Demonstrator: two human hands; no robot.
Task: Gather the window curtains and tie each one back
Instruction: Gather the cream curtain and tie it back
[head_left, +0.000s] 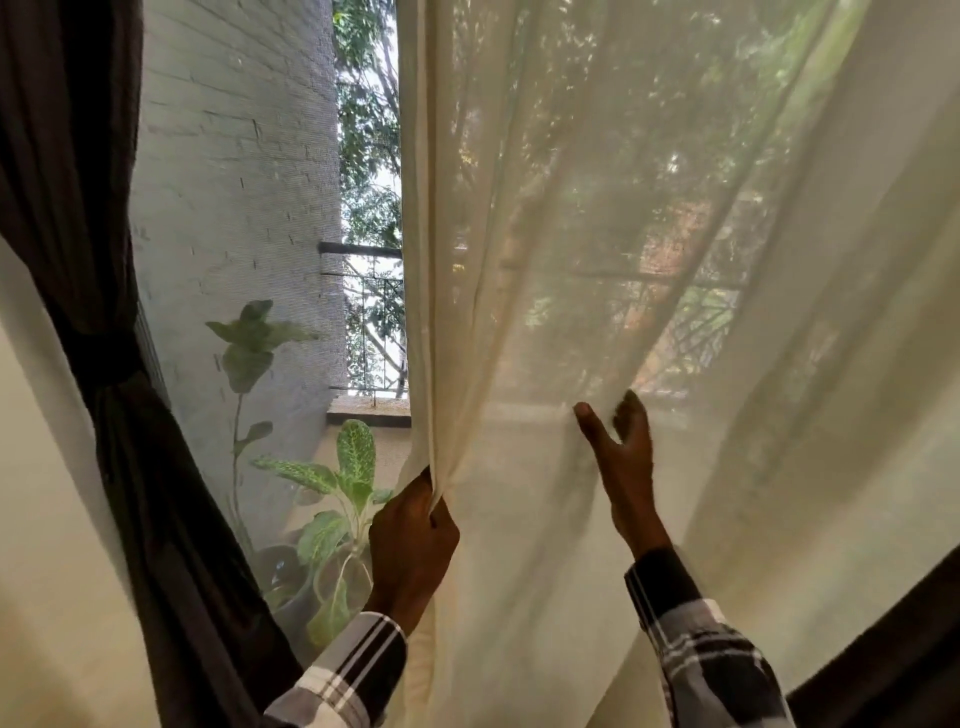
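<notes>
- Far left: dark curtain (78, 218) already cinched at the waist by a tie-back (111, 364), hanging clear of the glass; this 1 looks done.
- Left-centre: open gap in the window shows a grey brick wall (234, 182), a railing (371, 291) and potted plants (332, 499) outside.
- Centre: left hand (413, 540) clenched round the leading edge of the sheer cream curtain (675, 260), fabric bunched into a fold at the fingertips.
- Right of centre: right hand (623, 457) reaches up against the sheer panel, thumb and fingers spread; whether it pinches cloth or only presses on it I cannot tell, the fingers are partly veiled.
- Right: sheer still spread wide across the window, untied; a 2nd dark curtain (883, 649) cuts the near right corner.
- Step in hand, my read: gathering the sheer. Do it well by keeping the left grip fixed, sweeping the right hand across to pleat cloth toward it in even folds, then holding 1 tight bundle at waist height before tying.
</notes>
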